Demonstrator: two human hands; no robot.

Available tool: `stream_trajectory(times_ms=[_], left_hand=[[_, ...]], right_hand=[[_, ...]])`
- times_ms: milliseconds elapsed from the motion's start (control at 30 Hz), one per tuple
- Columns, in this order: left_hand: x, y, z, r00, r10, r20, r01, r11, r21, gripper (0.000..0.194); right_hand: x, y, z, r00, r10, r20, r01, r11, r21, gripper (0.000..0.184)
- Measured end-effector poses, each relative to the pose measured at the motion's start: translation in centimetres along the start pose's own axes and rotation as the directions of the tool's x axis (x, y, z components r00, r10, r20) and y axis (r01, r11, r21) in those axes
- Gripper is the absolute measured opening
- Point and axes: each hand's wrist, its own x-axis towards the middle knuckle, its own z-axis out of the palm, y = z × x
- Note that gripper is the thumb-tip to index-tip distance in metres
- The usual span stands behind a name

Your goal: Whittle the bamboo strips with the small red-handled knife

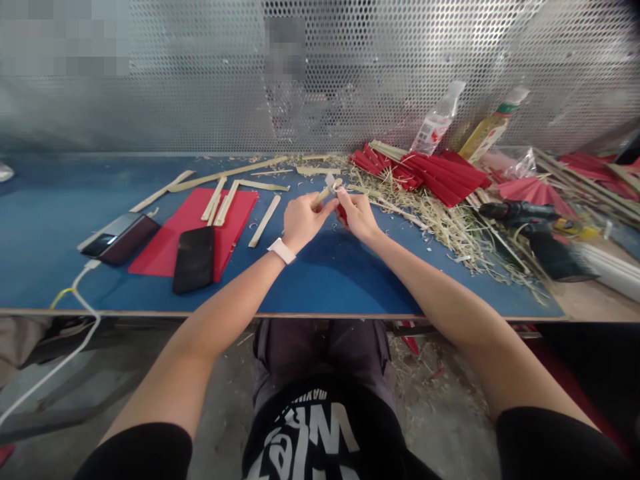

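Observation:
Above the blue tabletop [320, 287], my two hands meet near the middle. My left hand [304, 221], with a white band on its wrist, is closed around a short pale bamboo strip [323, 196]. My right hand [361, 217] is wrapped around a red-handled knife [342, 213], most of it hidden by the fingers. A flat grey-white blade [330, 180] shows at the strip's upper end, beside a curled sliver. Another bamboo strip [265, 221] lies just left of my left hand.
Left are a red folder [160, 240] with bamboo pieces, a black phone [194, 260] and a cabled phone [120, 239]. Right are shavings [450, 230], folded red fans [445, 175], a drill [545, 233] and two bottles [437, 120]. A perforated metal panel [200, 113] stands behind.

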Motion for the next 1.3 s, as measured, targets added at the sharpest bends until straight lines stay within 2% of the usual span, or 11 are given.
stream_trajectory(times_ms=[133, 333, 467, 633, 767, 933, 1300], left_hand=[[0.2, -0.2, -0.2, 0.997, 0.075, 0.029, -0.073, 0.996, -0.054, 0.045], [0.5, -0.8, 0.0, 0.98, 0.2, 0.019, -0.193, 0.963, -0.189, 0.061], [0.7, -1.2, 0.2, 0.975, 0.216, 0.049, -0.2, 0.955, -0.221, 0.055], [0.9, -2.1, 0.4, 0.974, 0.211, 0.081, -0.199, 0.971, -0.13, 0.031], [1.1, -2.5, 0.2, 0.977, 0.192, 0.096, -0.19, 0.981, -0.038, 0.026], [1.0, -2.2, -0.3, 0.973, 0.185, 0.138, -0.185, 0.983, -0.012, 0.013], [0.6, -1.8, -0.3, 0.987, 0.12, 0.11, -0.132, 0.985, 0.114, 0.015]], right_hand=[[0.4, -0.1, -1.0, 0.997, -0.074, -0.017, 0.071, 0.99, -0.124, 0.09], [0.8, -0.3, -2.0, 0.999, -0.037, 0.012, 0.038, 0.983, -0.181, 0.088], [0.7, -0.3, -2.0, 0.997, -0.036, 0.068, 0.047, 0.984, -0.171, 0.088], [0.8, 0.1, -2.0, 0.992, -0.023, 0.12, 0.041, 0.988, -0.147, 0.085], [0.9, 0.4, -1.9, 0.989, -0.015, 0.145, 0.036, 0.989, -0.143, 0.083], [0.9, 0.5, -1.9, 0.988, -0.007, 0.157, 0.04, 0.978, -0.206, 0.086], [1.0, 1.0, -0.9, 0.996, 0.027, 0.079, -0.015, 0.988, -0.153, 0.082]])
